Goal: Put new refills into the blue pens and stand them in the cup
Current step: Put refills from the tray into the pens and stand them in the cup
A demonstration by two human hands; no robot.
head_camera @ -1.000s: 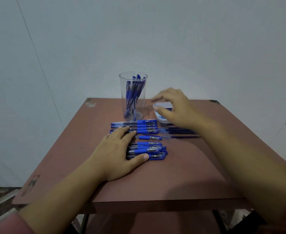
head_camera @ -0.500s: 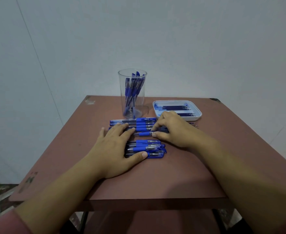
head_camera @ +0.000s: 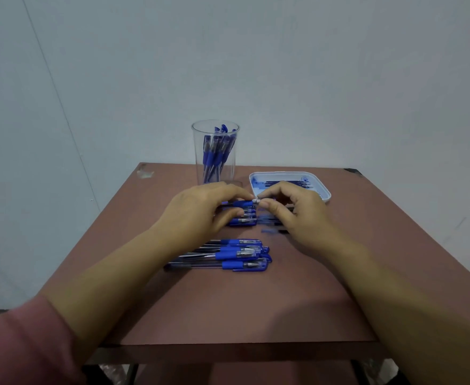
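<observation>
Pen [head_camera: 240, 203] pinched between left grip [head_camera: 200, 209], right grip [head_camera: 294, 215]

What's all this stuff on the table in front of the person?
cup: one, clear, far middle of table
pens in cup: several, blue, standing
tray: one, white, right of cup
refills: several, dark, in tray
far pens: several, blue, lying partly under the hands
near pens: several, blue, piled nearer the person
held pen: one, blue, between both hands
table: one, brown
left hand: one, grips held pen
right hand: one, pinches its tip

1 cup [head_camera: 199, 162], 1 tray [head_camera: 324, 191], 1 table [head_camera: 256, 301], 2 hands [head_camera: 200, 209] [head_camera: 297, 215]; pens [head_camera: 236, 254] overlap, uncountable.
</observation>
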